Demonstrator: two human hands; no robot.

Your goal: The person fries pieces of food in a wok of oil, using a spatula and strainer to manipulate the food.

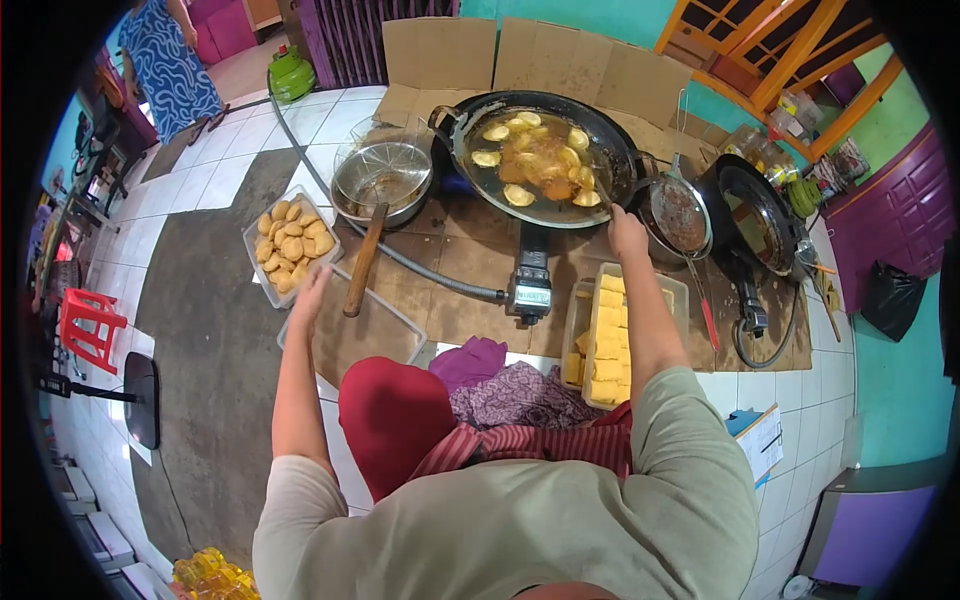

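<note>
My right hand is closed at the right rim of a large black wok, around what looks like the handle of a tool reaching into the oil. Several pale half-moon pastries float there among browner bubbling pieces. My left hand is beside a clear container of round golden pieces; its fingers look stretched out. Just right of that hand lies a wooden handle, belonging to a strainer resting over a metal pan.
A burner with a grey hose stands before the wok. Yellow rolls fill a container at right. Nearby are a sieve, a second wok and cardboard screens. Another person stands at upper left.
</note>
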